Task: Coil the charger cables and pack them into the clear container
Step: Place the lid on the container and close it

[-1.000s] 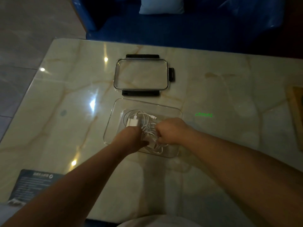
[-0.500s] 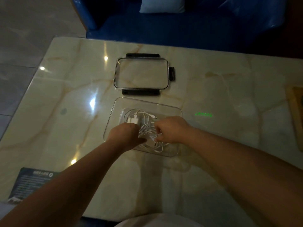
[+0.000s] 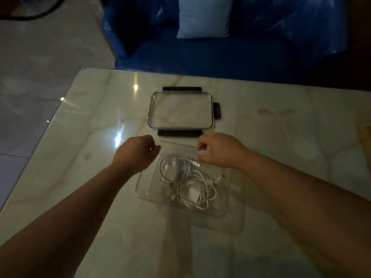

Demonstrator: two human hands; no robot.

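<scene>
cables (image 3: 186, 181) lie loosely coiled inside the container (image 3: 145, 189) on the bench (image 3: 80, 161). left hand (image 3: 136, 153) and right hand (image 3: 219, 151) hover over its far rim, fingers loosely curled, holding nothing. packing looks done; next, likely take the lid (image 3: 180, 111) just beyond and seat it squarely.

No legible text, no labels or brands, no numbers or signs

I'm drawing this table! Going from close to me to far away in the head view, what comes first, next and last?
First the clear container holding the cables, then the lid, the blue sofa, the pillow.
</scene>
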